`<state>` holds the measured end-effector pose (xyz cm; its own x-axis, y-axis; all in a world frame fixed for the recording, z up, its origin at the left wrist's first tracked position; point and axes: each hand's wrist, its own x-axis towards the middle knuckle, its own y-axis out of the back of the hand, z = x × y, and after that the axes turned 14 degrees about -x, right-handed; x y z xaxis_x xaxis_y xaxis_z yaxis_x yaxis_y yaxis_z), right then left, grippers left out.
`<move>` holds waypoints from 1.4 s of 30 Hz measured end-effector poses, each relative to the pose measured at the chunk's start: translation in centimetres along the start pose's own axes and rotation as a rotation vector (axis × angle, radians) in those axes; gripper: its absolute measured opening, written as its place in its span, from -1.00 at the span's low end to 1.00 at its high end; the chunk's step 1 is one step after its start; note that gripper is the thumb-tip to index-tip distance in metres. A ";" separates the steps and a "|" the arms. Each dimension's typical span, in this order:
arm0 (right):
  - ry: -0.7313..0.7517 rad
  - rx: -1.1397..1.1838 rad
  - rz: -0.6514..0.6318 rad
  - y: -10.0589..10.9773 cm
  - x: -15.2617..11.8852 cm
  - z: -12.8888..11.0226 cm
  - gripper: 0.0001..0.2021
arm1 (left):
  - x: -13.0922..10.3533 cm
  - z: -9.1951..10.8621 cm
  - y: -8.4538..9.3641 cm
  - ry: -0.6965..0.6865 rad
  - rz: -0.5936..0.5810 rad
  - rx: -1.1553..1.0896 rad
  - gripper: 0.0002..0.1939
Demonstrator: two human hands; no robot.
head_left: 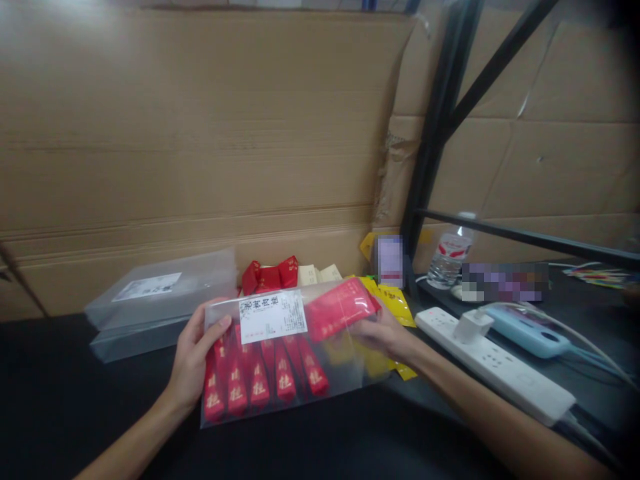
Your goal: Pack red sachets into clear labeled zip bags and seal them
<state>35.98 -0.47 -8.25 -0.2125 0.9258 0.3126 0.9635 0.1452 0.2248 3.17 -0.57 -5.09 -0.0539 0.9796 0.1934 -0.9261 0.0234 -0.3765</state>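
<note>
Bare right forearm (480,407) hovering nearest my camera, above black tabletop (45,400). Clear rectangular plastic bag (345,381) slanting ahead; I'm seeing left hand (193,350) pinching its left edge. White oblong power strip (495,363) lying beyond right forearm. Right hand (381,333) grasping flat pinkish-red packet (340,310); whether inside bag, I cannot tell. Narrow gold-lettered red packets (259,385) nestling inside bag.

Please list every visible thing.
Held bag: 1, clear, centre
Labels: 2, white, on bags
Narrow packets: 5+, red, inside
Wide packet: 1, red, by label
Rear packets: several, red, cream, yellow, behind
Stacked bags: 2+, clear, left
Bottle: 1, clear, right
Power strip, plug: 1 each, white, right
Device: 1, blue, right
Cables: several, white, right
Thin strips: several, multicoloured, far right
Blurred items: 2, purplish, right
Frame: 1, black, right
Cardboard: 2+, brown, behind
Table: 1, black, beneath
Left grip, right grip: 2, bag ends
</note>
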 end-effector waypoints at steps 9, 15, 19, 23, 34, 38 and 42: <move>-0.153 -0.120 -0.308 2.4 -0.1 -1.6 -0.81 | 0.3 0.0 0.2 0.002 0.026 0.002 -0.47; -0.257 -0.210 -0.718 3.7 0.0 -2.5 -0.63 | 0.2 -0.1 0.3 -0.015 -0.035 0.035 -0.47; -0.247 -0.150 -0.680 3.0 0.0 -3.5 -0.71 | 0.3 -0.1 0.4 -0.017 -0.074 0.050 -0.47; -0.205 -0.076 -0.498 2.1 -0.3 -4.9 -0.56 | 0.2 0.0 0.4 -0.003 -0.065 0.052 -0.46; -0.060 -0.291 -0.452 2.2 -0.2 -5.2 -0.52 | 0.3 0.0 0.1 -0.020 -0.028 0.082 -0.46; -0.101 -0.222 -0.586 2.1 -0.2 -4.7 -0.49 | 0.2 0.0 0.1 -0.007 -0.039 0.063 -0.43; -0.084 -0.090 -0.627 1.0 -0.3 -4.1 -0.47 | 0.1 0.1 -0.1 0.008 -0.049 0.041 -0.42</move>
<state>36.37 -1.99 -4.34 -0.7146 0.6991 0.0237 0.6420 0.6421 0.4189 3.23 -0.47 -4.92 -0.0055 0.9792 0.2029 -0.9420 0.0630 -0.3296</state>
